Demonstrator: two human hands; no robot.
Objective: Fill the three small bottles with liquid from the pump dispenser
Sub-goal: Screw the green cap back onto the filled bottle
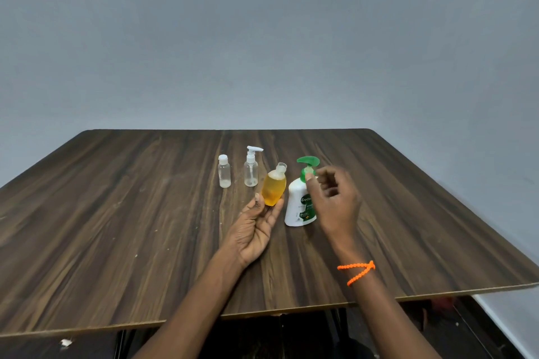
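Matt wood-grain table [145, 213], clear plastic bottles [224, 175]

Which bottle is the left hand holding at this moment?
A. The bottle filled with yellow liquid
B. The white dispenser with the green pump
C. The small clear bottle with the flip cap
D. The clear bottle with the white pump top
A: the left hand holds the tilted yellow-filled bottle next to the green-pump dispenser, while both clear bottles stand untouched farther back on the table.

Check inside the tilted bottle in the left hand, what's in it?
Amber liquid fills most of the tilted bottle, which the left hand holds with its flip cap open. The fingers hide its underside.
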